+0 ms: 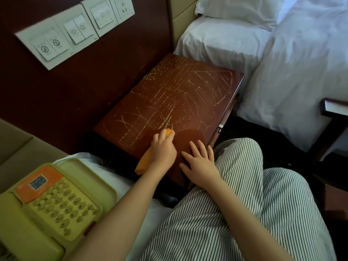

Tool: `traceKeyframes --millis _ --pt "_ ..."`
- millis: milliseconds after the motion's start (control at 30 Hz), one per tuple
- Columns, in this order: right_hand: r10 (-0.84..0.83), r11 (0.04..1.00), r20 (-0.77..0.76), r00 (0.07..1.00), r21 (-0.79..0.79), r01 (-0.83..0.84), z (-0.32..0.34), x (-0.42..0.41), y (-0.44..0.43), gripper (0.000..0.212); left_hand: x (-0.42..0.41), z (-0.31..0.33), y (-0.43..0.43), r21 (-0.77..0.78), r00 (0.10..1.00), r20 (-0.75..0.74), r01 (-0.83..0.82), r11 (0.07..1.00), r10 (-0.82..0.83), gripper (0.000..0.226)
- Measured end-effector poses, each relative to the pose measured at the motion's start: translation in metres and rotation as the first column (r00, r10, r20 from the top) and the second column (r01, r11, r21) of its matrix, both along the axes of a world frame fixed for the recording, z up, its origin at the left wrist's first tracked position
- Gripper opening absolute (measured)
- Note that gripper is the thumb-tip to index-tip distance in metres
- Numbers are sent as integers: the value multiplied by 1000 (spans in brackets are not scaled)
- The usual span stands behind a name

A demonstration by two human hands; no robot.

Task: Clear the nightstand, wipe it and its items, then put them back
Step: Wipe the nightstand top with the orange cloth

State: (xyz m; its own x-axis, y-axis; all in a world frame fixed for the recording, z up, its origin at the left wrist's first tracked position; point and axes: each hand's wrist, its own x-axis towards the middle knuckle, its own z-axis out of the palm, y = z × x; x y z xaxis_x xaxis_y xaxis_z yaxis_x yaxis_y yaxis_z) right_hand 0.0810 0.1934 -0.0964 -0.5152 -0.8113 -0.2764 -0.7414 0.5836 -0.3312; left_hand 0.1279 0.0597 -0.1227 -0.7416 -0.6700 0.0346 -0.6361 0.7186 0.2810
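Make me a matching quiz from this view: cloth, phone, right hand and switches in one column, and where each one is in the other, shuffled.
1. cloth
2. phone
3. right hand
4. switches

A. on the wall
B. flat on the nightstand
C. on white bedding
D. gripped by the left hand

Pairs: 1-D, 2-C, 3-B, 4-A

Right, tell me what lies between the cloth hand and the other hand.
Only a narrow strip of bare nightstand top; the left hand, gripping the orange cloth, and the flat right hand are apart. The head view shows it.
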Motion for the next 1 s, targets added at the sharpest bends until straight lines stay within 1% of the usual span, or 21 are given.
traceKeyframes --millis 67,133,200,267,333,400,467,533,633,767,933,1000 --pt "-76 997 -19 997 -30 75 0 0 0 57 6 1 14 39 992 -32 126 991 -125 44" --pt "-152 988 -25 988 -26 151 -1 -2 -1 59 23 1 24 86 968 -72 246 965 -241 43" --pt "-168 986 -17 986 -1 168 -2 -2 0 59 45 -1 23 73 956 -71 290 954 -285 41" --pt "-150 989 -19 989 6 150 -2 -3 0 59 62 -3 15 -10 973 -33 229 973 -229 41" --pt "-137 991 -19 990 5 137 -1 -4 1 59 67 -2 1 -73 991 27 131 989 -129 40" --pt "-134 991 -12 991 0 134 0 -5 2 58 60 -3 -15 -62 993 104 55 997 -48 42" --pt "-133 991 -5 991 -4 133 1 -5 2 58 45 -2 -28 -73 995 94 -19 997 26 44" --pt "-131 991 -2 991 -12 131 2 -4 2 58 26 -1 -33 -35 994 70 -86 996 88 45" --pt "-139 990 -8 990 -31 139 2 -3 2 57 2 -2 -26 37 992 63 -112 993 109 47" --pt "-150 987 -4 989 -52 150 2 -3 3 56 2 -7 -16 33 1000 28 2 999 -3 46" --pt "-150 987 9 989 -59 151 1 -3 4 56 44 -6 1 19 971 -27 240 971 -239 44" --pt "-152 986 9 988 -67 152 1 -3 4 56 62 -7 -3 -31 969 -25 245 969 -246 45"
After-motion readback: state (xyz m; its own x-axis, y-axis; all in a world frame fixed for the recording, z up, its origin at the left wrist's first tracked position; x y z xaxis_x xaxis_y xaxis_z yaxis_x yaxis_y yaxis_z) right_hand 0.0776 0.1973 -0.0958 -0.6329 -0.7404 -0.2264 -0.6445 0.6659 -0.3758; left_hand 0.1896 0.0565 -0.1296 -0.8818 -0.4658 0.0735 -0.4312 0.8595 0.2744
